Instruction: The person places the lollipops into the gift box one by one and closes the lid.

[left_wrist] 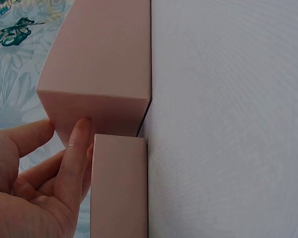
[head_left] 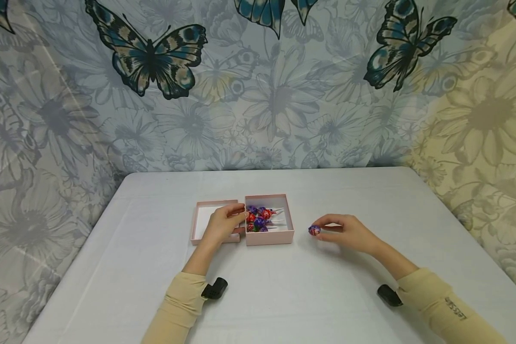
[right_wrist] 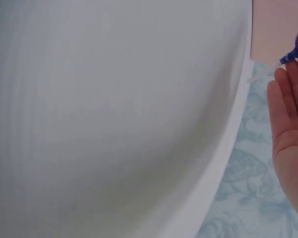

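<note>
A pink box (head_left: 269, 239) holds several wrapped lollipops (head_left: 260, 220), red and purple-blue, their white sticks pointing right. My left hand (head_left: 223, 222) reaches over the shallow pink lid (head_left: 193, 224) and touches the box's left wall. In the left wrist view, one fingertip (left_wrist: 82, 126) lies flat against that wall and another is at its edge. To the right of the box, my right hand (head_left: 346, 233) pinches a lollipop (head_left: 314, 230) at the fingertips, just over the table. Its blue wrapper and pale stick show at the right wrist view's edge.
The lid lies directly left of the box on a white-covered table (head_left: 327, 296). Behind the table hangs a backdrop (head_left: 279, 105) with butterflies and flowers. Black wrist cameras (head_left: 215, 288) sit at both sleeves.
</note>
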Demonstrator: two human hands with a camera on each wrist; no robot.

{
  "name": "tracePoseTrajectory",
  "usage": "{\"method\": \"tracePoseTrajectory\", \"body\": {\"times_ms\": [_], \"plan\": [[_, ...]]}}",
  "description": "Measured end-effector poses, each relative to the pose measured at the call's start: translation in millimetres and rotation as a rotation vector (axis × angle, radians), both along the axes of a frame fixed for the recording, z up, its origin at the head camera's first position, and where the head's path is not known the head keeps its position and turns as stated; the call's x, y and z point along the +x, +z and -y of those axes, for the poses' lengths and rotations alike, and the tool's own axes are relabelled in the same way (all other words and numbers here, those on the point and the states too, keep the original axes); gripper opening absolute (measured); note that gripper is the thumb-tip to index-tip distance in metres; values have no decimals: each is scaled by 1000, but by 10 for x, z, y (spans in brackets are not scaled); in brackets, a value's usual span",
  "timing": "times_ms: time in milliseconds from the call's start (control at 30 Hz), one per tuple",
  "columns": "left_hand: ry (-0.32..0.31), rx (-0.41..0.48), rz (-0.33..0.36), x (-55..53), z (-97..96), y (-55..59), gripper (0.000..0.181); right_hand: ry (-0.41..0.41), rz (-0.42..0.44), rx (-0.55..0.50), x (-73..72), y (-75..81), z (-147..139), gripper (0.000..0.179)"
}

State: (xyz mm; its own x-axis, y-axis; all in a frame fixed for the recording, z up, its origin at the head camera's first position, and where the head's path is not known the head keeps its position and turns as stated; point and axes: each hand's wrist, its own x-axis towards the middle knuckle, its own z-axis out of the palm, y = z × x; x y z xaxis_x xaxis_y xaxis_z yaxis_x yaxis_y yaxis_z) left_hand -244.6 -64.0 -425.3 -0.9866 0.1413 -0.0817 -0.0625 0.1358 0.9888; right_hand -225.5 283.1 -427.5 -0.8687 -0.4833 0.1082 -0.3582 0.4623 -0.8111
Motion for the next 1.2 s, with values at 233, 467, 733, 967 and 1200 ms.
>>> {"method": "tracePoseTrajectory", "body": {"times_ms": [233, 467, 733, 967, 1200], "plan": [[3, 2, -4, 4, -2, 5, 43, -129, 140, -72, -7, 68, 119, 29], [5, 2, -10, 6, 1, 9, 43, -213, 198, -170, -48, 184, 276, 38], [6, 8, -8, -5, -9, 13, 43, -229, 195, -243, -136, 365, 529, 44], [2, -5, -12, -5, -7, 23, 43, -245, 195, -198, -258, 443, 825, 46], [6, -17, -6, -4, -4, 1, 42, -205, -8, 89, -403, 417, 1081, 36]]}}
